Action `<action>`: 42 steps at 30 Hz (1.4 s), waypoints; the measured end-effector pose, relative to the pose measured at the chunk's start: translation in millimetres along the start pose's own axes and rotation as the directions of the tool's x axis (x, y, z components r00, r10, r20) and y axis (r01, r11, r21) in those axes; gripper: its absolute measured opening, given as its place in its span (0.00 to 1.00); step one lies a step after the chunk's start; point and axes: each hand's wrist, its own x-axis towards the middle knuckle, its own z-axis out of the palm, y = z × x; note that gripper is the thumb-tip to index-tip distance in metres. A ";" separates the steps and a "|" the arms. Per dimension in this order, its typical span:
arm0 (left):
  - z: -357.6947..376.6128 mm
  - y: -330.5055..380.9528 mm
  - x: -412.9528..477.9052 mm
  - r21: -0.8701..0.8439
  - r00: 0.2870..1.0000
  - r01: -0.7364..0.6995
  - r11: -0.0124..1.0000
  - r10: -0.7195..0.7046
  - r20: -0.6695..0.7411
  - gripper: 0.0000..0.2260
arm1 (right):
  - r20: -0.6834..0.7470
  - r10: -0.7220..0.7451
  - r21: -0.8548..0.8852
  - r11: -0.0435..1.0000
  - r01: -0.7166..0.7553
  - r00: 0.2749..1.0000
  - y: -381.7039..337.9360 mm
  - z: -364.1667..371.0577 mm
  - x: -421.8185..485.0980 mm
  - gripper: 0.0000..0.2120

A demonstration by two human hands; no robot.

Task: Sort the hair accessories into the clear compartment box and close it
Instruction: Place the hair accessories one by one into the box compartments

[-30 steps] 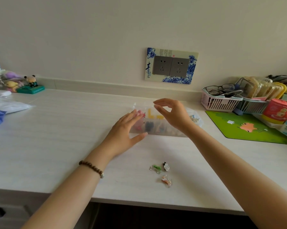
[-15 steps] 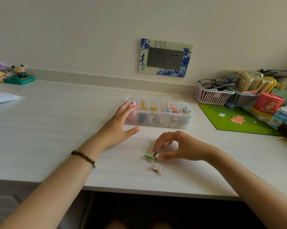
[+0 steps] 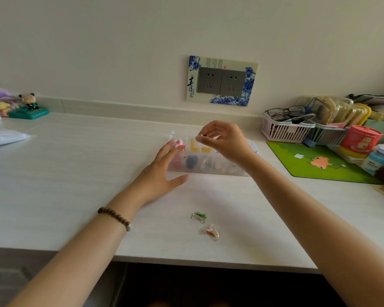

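A small clip (image 3: 203, 135) is pinched by the right hand (image 3: 225, 141) over the clear box (image 3: 211, 171) (touched by the straight-fingered left hand (image 3: 162, 169)).

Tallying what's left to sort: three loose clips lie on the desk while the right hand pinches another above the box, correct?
No. The head view shows two loose clips on the desk, a green clip and an orange clip; the right hand does pinch a small piece above the clear box.
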 end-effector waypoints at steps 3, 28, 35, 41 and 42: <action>-0.4 -1.3 0.1 0.000 1.000 0.002 1.000 -0.002 0.010 0.34 | 0.016 0.040 -0.100 0.994 -0.038 0.999 11.4 11.9 21.5 0.04; 4.7 30.8 -15.1 -0.194 0.878 0.066 0.979 0.036 0.477 0.13 | 0.508 0.119 -0.101 0.992 -0.078 0.853 -9.4 -9.0 -130.5 0.10; 1.1 10.2 -7.3 -0.030 0.985 0.114 0.993 -0.109 0.131 0.08 | 0.427 0.144 -0.180 0.981 -0.072 0.893 5.0 -5.9 -114.2 0.08; 1.7 -0.7 -4.3 0.017 0.990 0.143 0.990 -0.143 0.004 0.08 | 0.389 0.119 -0.180 0.982 -0.051 0.913 12.3 3.1 -86.9 0.05; 2.3 -0.8 -3.8 0.017 0.990 0.140 0.990 -0.141 0.009 0.08 | 0.390 0.096 -0.187 0.982 -0.023 0.916 9.2 4.7 -80.4 0.05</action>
